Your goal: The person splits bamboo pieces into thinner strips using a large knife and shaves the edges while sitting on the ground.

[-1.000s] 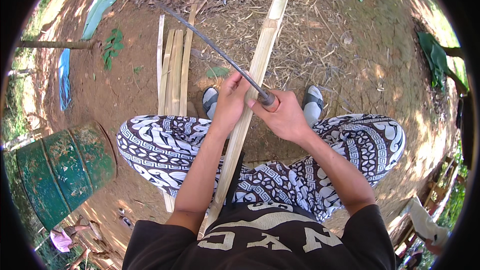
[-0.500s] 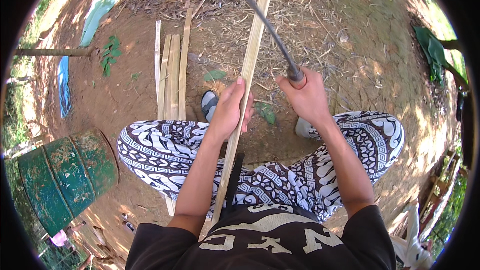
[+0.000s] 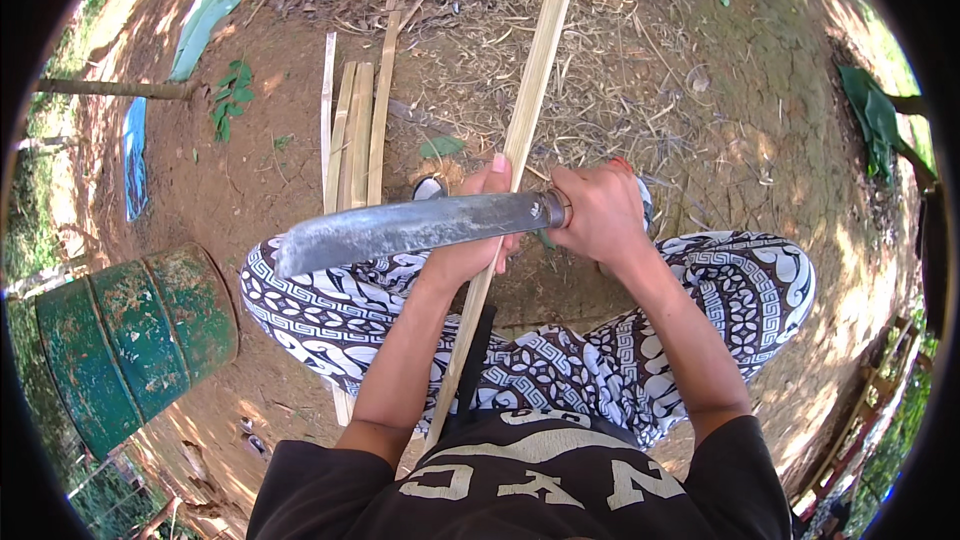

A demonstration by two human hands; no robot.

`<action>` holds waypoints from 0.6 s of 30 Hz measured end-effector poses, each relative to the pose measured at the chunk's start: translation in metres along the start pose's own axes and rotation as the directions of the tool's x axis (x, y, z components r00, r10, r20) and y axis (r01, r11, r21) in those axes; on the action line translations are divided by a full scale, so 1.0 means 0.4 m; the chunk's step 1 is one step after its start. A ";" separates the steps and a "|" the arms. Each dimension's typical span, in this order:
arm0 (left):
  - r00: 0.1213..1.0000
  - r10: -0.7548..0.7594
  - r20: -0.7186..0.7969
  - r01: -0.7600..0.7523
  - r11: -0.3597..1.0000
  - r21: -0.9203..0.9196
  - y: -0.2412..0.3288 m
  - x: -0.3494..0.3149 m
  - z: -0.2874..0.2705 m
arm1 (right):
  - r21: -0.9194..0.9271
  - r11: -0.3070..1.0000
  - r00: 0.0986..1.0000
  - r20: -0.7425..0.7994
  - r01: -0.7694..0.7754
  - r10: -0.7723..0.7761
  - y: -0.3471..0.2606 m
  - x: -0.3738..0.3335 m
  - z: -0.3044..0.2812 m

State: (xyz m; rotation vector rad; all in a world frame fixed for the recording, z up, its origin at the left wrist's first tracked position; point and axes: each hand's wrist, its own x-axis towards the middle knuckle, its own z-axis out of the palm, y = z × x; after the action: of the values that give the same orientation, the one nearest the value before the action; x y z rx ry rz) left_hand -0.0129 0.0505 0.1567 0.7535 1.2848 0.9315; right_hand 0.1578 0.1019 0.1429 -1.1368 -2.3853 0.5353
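My right hand (image 3: pixel 602 212) is wrapped round the handle of a machete (image 3: pixel 400 228). Its broad grey blade lies across the view, pointing left and passing above my left hand and the strip. In my left hand (image 3: pixel 472 245) is a long, pale bamboo strip (image 3: pixel 540 70), gripped partway along. The strip slants from the far top of the view down to my waist, where its near end meets my dark shirt. The blade hides part of my left hand and a short length of the strip; whether blade and strip touch I cannot tell.
Several split bamboo strips (image 3: pixel 360 130) lie on the ground ahead on the left. Thin shavings (image 3: pixel 600 80) litter the dirt in front. A rusty green drum (image 3: pixel 140 330) lies at the left, near a blue plastic piece (image 3: pixel 135 160). My patterned-trousered knees spread to both sides.
My right hand has swung the machete from pointing away past the strip to lying leftward across it, broad face showing. My left hand keeps its hold on the bamboo strip.
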 end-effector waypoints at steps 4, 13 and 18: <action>0.998 0.017 -0.055 -0.015 1.000 0.026 -0.029 0.010 0.002 | -0.157 0.987 0.996 -0.087 0.018 -0.032 0.086 0.009 0.012; 0.985 -0.115 0.126 0.135 0.978 -0.158 0.004 0.005 -0.015 | -0.017 0.691 0.660 -0.315 -0.722 0.682 0.260 0.075 -0.138; 0.991 -0.046 0.122 0.076 0.963 -0.257 -0.011 0.035 -0.019 | 0.200 0.875 0.881 -0.092 -0.441 0.464 0.105 0.033 -0.045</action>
State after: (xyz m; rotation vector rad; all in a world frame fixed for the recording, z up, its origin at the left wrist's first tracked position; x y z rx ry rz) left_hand -0.0193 0.0609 0.1454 0.5494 1.0534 0.9706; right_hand 0.1862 0.1397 0.1389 -1.6051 -1.9072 0.7721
